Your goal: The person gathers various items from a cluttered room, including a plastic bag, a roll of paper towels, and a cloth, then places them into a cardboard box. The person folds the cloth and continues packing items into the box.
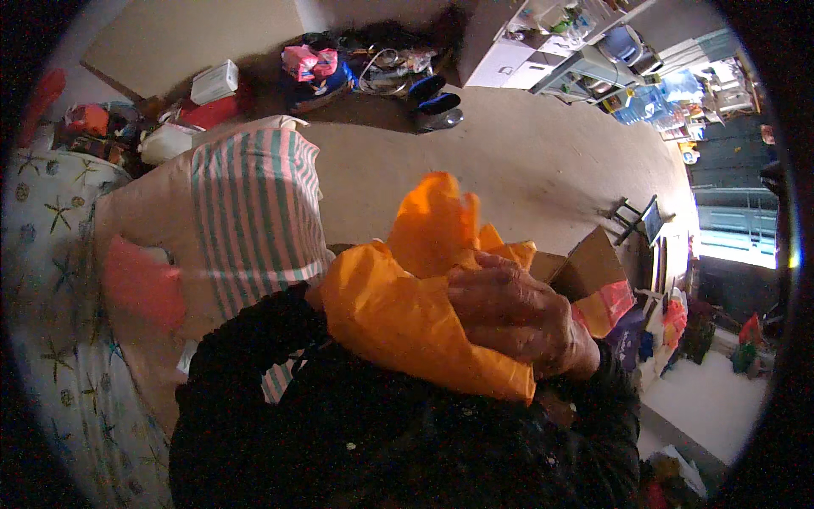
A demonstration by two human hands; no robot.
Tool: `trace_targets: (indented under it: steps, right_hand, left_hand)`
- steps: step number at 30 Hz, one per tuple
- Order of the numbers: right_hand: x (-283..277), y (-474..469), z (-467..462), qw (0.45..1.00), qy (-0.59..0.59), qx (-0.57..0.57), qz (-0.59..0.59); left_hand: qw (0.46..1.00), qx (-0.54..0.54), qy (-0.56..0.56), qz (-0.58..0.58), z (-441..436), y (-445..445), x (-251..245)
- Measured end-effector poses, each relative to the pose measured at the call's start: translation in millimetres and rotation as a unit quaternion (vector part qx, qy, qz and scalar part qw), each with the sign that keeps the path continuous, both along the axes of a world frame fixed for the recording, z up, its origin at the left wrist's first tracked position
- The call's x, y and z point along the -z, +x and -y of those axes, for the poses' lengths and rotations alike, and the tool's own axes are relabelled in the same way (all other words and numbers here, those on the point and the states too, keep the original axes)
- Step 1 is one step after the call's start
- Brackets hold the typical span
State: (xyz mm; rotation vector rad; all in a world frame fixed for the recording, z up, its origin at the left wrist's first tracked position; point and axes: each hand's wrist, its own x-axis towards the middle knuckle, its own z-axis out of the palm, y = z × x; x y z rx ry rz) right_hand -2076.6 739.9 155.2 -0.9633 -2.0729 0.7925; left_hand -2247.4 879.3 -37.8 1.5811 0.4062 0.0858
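Note:
A bunched piece of orange cloth (394,312) is held up in front of my chest. My right hand (518,312) grips it from the right, with the fingers curled over its folds. One crumpled part of the cloth rises above the knuckles, and a lower edge hangs down by my wrist. On the other side, only a sliver of my left hand (315,298) shows beside the dark sleeve. The cloth covers the rest of it, so its fingers are hidden.
A striped cloth (254,210) lies on the bed at left, near a pink item (143,283). Behind my right hand stands an open cardboard box (591,261). Slippers (435,102) rest on the floor (509,153) ahead. A small folding stool (639,219) is farther right.

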Motion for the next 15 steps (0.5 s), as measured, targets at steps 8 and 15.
trace_targets:
  steps: [8, 15]
  right_hand:
    - [53, -6, 31, 0.792, -0.507, 0.120, -0.319]
    - [65, -13, 33, 0.606, -0.622, 0.232, -0.439]
  left_hand:
    - [0.996, 0.029, -0.081, -0.018, 0, -38, 5]
    - [0.991, -0.036, -0.126, 0.038, -32, -78, -67]
